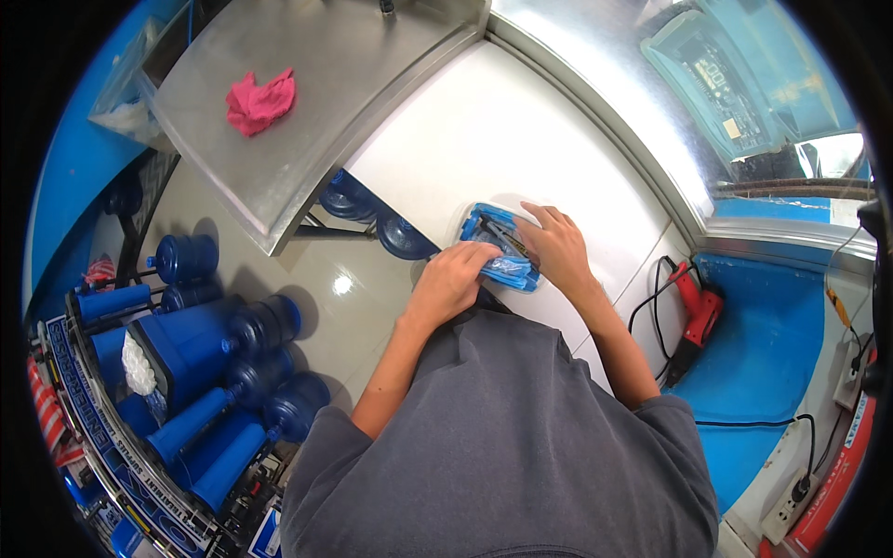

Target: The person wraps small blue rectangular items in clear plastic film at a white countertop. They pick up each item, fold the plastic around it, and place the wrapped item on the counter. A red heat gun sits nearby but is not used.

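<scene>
Left hand (453, 281) curled over the near left edge of a small clear plastic tray of blue strips (498, 249), fingers bent onto its rim and gripping it. Right hand (555, 246) laid flat over the tray's right side, fingers spread and pressed down on the contents rather than clenched around them; whether anything was pinched beneath could not be told. Tray rectangular with rounded corners, translucent, packed with bright blue pieces lying lengthwise, a thin dark stick-like item (507, 240) crossing them diagonally just beside the right fingertips. Tray rested on a white countertop (484, 139), between the two hands and close to the counter's near edge. Beyond the grip, up and to the left, a crumpled pink cloth (260, 100) on a brushed steel shelf (307, 149). Off to the right of the right forearm, well apart, a red power tool with black cord (693, 312) on a blue surface. Below and left of the left arm, large blue water bottles (242, 372) clustered on the floor.
</scene>
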`<state>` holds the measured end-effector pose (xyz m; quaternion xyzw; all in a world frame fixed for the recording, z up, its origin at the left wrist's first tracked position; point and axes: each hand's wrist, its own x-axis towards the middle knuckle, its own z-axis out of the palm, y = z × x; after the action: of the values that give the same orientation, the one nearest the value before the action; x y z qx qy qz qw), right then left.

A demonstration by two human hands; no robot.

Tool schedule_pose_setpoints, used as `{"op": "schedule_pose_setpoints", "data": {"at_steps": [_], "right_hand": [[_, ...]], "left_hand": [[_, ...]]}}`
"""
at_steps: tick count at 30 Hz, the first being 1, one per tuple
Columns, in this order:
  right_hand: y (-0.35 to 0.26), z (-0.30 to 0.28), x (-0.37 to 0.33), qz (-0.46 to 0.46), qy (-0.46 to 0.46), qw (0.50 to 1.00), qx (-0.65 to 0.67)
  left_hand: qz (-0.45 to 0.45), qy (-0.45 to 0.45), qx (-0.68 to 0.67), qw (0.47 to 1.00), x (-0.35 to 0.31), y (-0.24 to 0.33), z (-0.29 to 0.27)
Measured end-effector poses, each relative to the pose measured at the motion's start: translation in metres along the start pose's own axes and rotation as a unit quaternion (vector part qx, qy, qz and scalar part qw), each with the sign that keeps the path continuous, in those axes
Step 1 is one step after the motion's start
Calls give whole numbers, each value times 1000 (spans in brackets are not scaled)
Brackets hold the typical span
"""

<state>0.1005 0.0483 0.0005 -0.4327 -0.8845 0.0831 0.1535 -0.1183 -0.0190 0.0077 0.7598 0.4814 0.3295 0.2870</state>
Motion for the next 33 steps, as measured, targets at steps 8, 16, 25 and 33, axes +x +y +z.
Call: {"op": "schedule_pose_setpoints", "data": {"at_steps": [8,16,25,33], "right_hand": [[-8,9,2,63,6,998,31],[-1,12,7,67,-65,996,-13],[16,-22,-12,177,87,960,201],[38,-34,-44,402,110,732,539]], "left_hand": [[-3,8,-5,1000,0,1,1],[5,8,3,1000,1,1,1],[0,10,13,1000,-2,-3,3],[-65,-16,-55,996,38,6,-10]]}}
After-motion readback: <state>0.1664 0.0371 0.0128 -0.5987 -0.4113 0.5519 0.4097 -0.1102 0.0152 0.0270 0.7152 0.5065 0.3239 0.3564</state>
